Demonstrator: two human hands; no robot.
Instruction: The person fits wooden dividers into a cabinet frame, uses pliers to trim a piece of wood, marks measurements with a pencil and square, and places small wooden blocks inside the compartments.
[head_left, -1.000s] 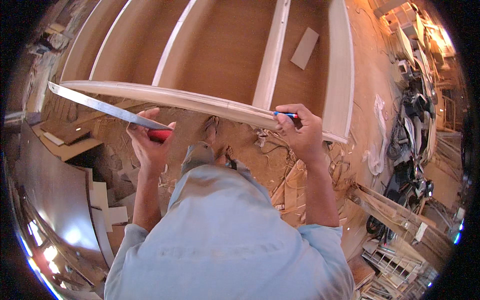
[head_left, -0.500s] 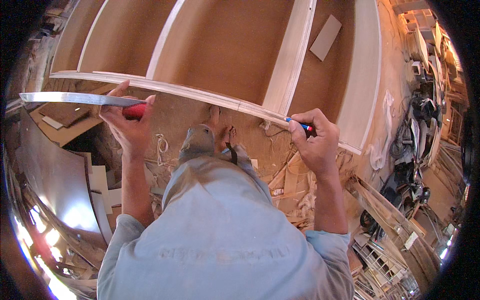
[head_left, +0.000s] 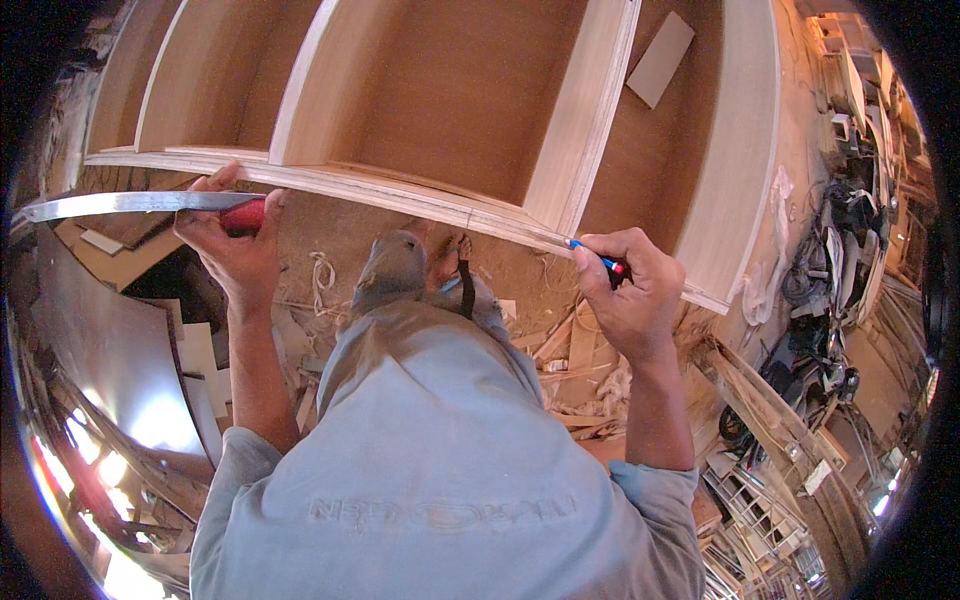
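Observation:
A wooden cabinet carcass (head_left: 440, 206) with brown-backed compartments lies in front of me, its pale front rail crossing the view. My left hand (head_left: 232, 245) is closed around the red grip (head_left: 243, 216) of a long flat metal blade (head_left: 110, 204). The blade points left, close to the rail, and that hand's fingertips reach the rail's edge. In my right hand (head_left: 636, 285) a slim blue pen or pencil (head_left: 590, 252) with a red end is pinched, its tip at the rail beside the right divider (head_left: 575, 150). Whether the tip touches the wood is hard to tell.
A loose pale board (head_left: 660, 60) lies inside the right compartment. Wood scraps (head_left: 590, 345) litter the floor by my feet. Sheet panels (head_left: 120, 350) lean at the left; cables and tools (head_left: 815, 270) are heaped at the right, near a long beam (head_left: 780, 430).
The cabinet looks slightly larger in view. My left hand and the metal blade have shifted a little left; the pen or pencil tip has moved slightly left and nearer to me.

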